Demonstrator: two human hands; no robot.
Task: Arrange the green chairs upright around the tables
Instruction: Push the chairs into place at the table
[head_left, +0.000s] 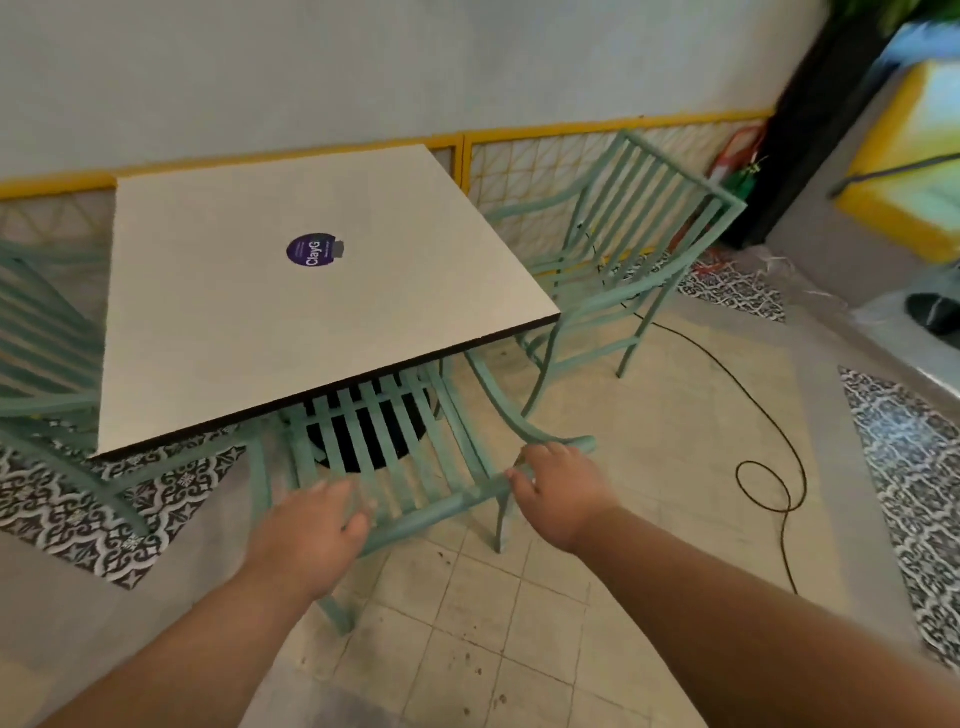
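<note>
Since its seat tucks under the surface (311, 208), the chair (395, 447) stands upright just ahead of both hands with its back toward the person, so the top rail is the natural handle. The right hand (561, 493) curls its fingers round the rail's right end, by the armrest. The left hand (311, 525) lies over the rail's left part. Its fingers are blurred, and I cannot tell whether they wrap it or only press. Hands set well apart probably keep the chair square to the edge. Beyond the right hand a second chair (623, 234) stands upright at the surface's side, and left of the left hand a third chair (47, 338) shows partly. A cable (769, 467) loops on the floor to the right of the right hand.
</note>
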